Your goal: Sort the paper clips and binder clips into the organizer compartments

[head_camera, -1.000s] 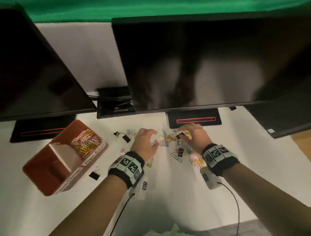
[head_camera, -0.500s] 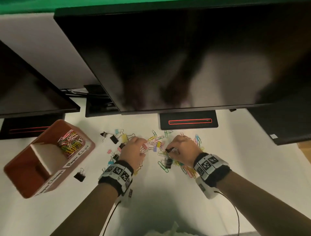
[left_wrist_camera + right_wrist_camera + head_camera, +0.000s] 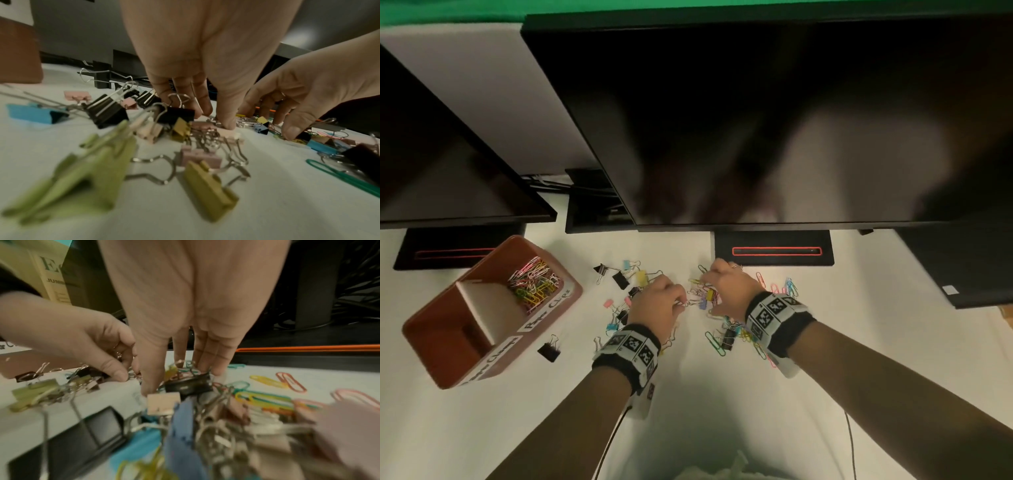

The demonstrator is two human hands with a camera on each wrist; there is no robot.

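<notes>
Organizer [image 3: 571, 294] label reads "Paper Clips", my left hand [image 3: 657, 303] pinching a binder clip [image 3: 690, 303], right hand [image 3: 726, 291] grip unclear, organizer now nearer centre.

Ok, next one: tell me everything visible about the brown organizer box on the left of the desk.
The organizer is a reddish-brown rectangular box, open at the top, sitting skewed on the white desk left of both hands; neither hand touches it. A pale divider splits it in two. The far compartment holds a heap of colored paper clips and carries a handwritten label reading "Paper Clips". The near compartment looks empty; its label is too blurred to read. A black binder clip lies just outside.
</notes>
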